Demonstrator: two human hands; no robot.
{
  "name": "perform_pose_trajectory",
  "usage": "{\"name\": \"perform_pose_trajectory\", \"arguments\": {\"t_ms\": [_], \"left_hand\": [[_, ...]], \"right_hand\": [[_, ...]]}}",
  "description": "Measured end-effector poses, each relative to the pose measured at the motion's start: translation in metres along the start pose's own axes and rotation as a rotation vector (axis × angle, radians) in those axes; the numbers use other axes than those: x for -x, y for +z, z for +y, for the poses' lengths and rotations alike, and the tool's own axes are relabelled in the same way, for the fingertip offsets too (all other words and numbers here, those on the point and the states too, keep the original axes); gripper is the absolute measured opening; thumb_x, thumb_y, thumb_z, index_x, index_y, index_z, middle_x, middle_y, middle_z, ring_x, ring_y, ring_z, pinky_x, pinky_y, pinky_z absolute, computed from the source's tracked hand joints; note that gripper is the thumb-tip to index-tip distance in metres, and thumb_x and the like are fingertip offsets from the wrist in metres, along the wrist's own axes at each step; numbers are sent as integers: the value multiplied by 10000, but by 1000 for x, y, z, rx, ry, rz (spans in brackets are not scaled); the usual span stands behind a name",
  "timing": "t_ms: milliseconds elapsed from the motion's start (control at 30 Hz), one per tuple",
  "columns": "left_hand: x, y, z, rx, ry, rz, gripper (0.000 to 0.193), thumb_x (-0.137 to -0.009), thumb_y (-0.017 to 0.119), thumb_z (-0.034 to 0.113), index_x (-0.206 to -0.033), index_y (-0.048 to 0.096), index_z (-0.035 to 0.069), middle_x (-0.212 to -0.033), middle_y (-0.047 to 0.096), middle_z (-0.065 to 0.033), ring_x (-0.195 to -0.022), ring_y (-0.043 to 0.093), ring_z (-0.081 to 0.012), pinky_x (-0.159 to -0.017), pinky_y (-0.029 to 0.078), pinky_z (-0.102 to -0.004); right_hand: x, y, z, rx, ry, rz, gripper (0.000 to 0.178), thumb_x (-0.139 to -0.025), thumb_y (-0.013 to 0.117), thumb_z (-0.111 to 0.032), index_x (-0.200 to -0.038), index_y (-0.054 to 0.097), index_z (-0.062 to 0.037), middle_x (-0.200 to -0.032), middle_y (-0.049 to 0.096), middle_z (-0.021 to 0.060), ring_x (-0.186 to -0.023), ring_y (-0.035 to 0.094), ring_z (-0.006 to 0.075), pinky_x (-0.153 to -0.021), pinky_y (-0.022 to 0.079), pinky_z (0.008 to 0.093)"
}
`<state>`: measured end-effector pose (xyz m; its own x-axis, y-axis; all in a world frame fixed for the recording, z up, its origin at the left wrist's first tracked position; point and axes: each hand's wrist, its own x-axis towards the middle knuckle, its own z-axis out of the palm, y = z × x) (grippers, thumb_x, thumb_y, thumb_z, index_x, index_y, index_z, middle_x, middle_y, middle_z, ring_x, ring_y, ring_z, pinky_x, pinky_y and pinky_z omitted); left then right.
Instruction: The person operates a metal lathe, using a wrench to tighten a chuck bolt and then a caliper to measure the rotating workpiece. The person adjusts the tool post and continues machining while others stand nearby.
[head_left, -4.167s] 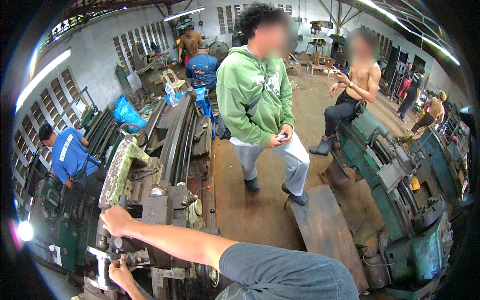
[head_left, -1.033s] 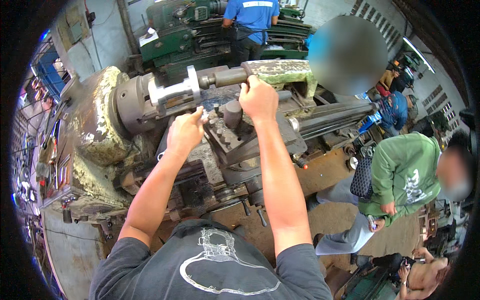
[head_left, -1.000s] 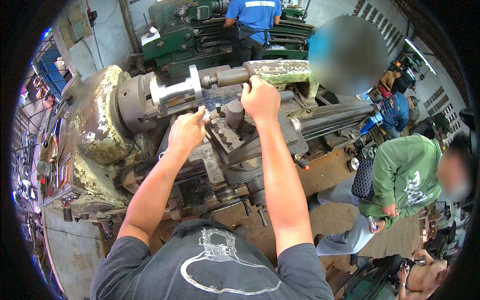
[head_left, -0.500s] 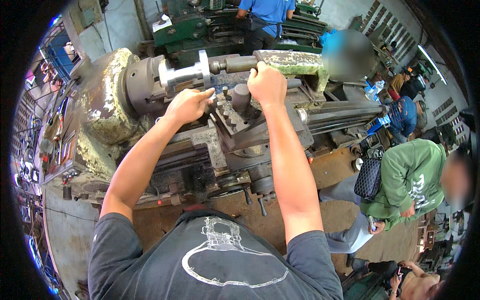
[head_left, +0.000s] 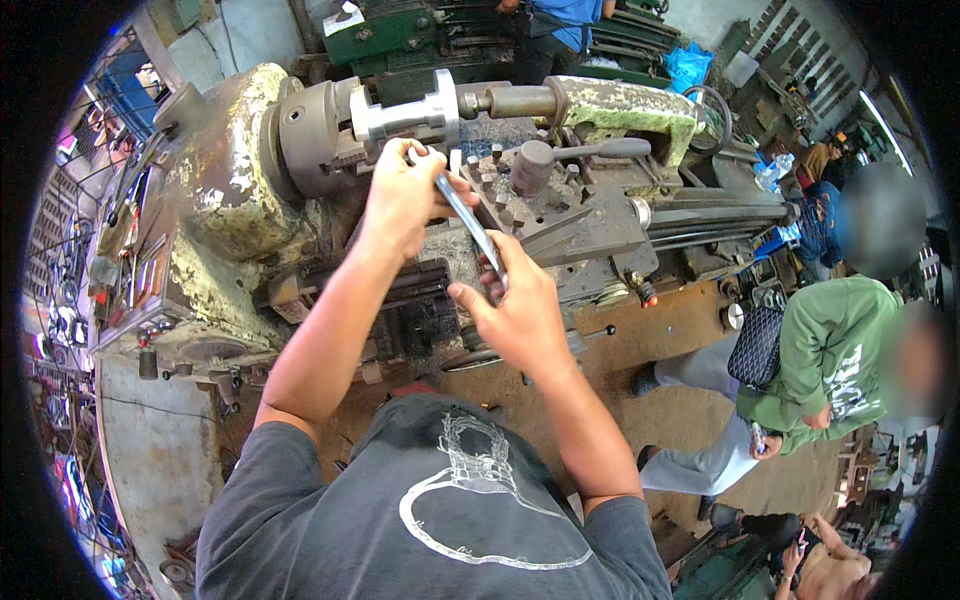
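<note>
My left hand (head_left: 400, 200) is closed around the upper end of a slim grey metal bar (head_left: 462, 212), just in front of the lathe's workpiece. Lower down, my right hand (head_left: 525, 315) grips the bar's other end, so it slants down to the right between my hands. The shiny spool-shaped metal workpiece (head_left: 405, 118) sits between the lathe chuck (head_left: 307, 128) and the tailstock centre (head_left: 482, 102). Right of my left hand stands the tool post (head_left: 533, 168), its lever (head_left: 610, 149) pointing right. My fingers partly hide the bar's ends.
The pale, worn headstock (head_left: 225, 170) fills the left, with hand tools (head_left: 150, 265) on a ledge. The tailstock (head_left: 640, 108) is at the right. A person in a green hoodie (head_left: 825, 350) stands to my right; another in blue (head_left: 570, 22) stands beyond the lathe.
My right hand has left the tool post lever and come down toward me. Both hands now hold the bar, which did not show clearly before. The view has shifted slightly.
</note>
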<state>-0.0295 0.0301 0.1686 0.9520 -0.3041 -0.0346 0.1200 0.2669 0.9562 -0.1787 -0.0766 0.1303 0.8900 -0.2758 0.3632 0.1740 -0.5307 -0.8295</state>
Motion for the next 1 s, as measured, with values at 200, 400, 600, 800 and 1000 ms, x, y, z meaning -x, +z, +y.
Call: {"name": "perform_pose_trajectory", "arguments": {"t_ms": [200,400,600,800,1000], "left_hand": [[0,-11,-19,-295,-58,-218,323,-1027,540,238,-1246,425,30,-884,666,-164,-706,703,-227,-619,593,-324],[-60,-43,-22,-506,122,-234,216,-926,647,96,-1119,680,5,-858,718,-44,-658,630,-78,-580,495,-234],[-104,-47,-40,-517,110,-367,234,-905,684,142,-1096,719,10,-910,727,-33,-795,614,-88,-776,493,-260],[-110,-46,-56,-536,327,-524,278,-899,692,145,-1103,718,-42,-1043,739,-134,-935,677,-167,-872,514,-302],[-126,-43,-68,-350,96,-543,214,-916,683,54,-1089,704,-70,-925,683,-39,-774,553,-76,-682,425,-217]], "right_hand": [[8,20,-8,268,-35,245,170,-957,579,-28,-1103,643,31,-750,609,118,-624,607,200,-556,480,331],[-8,19,-14,-560,494,238,230,-965,542,-9,-1179,616,31,-732,616,33,-520,485,41,-471,392,193],[-27,47,-15,-444,569,351,302,-941,521,14,-1231,598,54,-731,631,13,-557,482,12,-484,372,197],[-33,64,-3,-147,324,430,300,-899,529,34,-1172,652,35,-779,662,42,-630,567,88,-573,471,251],[-30,82,-11,-242,445,422,317,-911,500,17,-1202,625,30,-729,614,22,-653,546,80,-615,462,271]]}}
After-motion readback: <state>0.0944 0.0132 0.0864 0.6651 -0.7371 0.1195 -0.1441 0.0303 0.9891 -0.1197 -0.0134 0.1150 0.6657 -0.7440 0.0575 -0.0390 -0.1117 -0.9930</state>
